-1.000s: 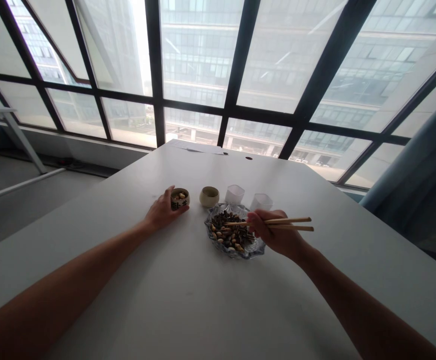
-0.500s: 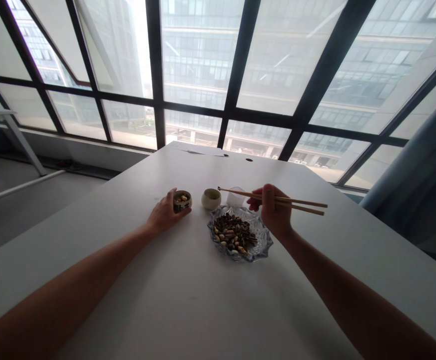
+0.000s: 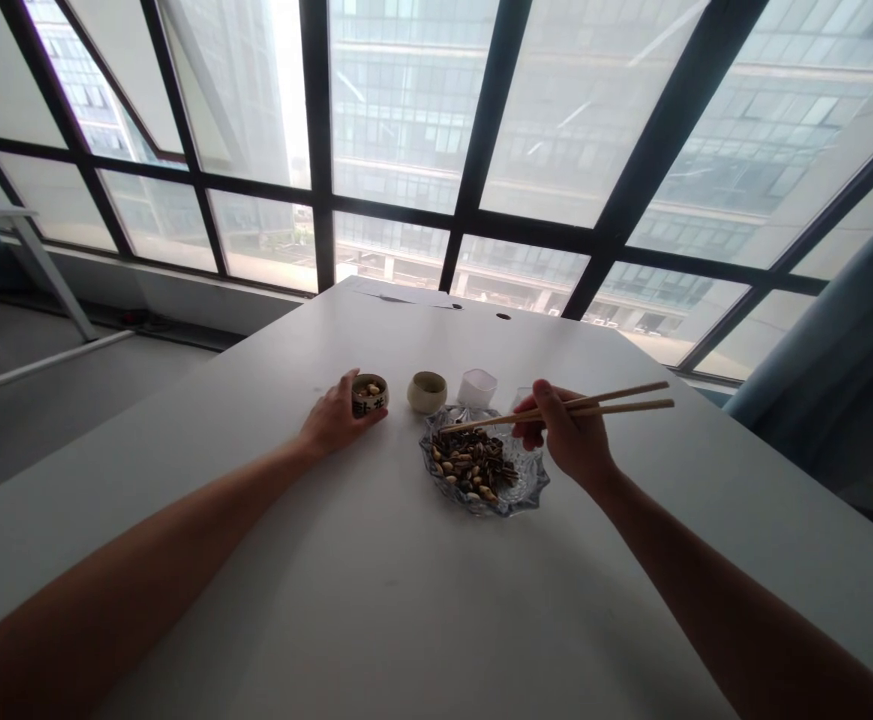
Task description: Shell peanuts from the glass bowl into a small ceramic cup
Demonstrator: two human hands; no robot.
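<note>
Left hand is wrapped around a small round beige cup with black lettering, sitting on the white table. Right hand's gripping pale wooden chopsticks, tips over the scalloped clear glass bowl holding dark seeds and tan nuts.

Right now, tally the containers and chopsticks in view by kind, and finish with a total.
Lettered round cup: 1
Plain round cup: 1
Whitish cups: 2, one partly hidden behind the right hand
Glass dish: 1
Chopsticks: 2
Total: 7
</note>
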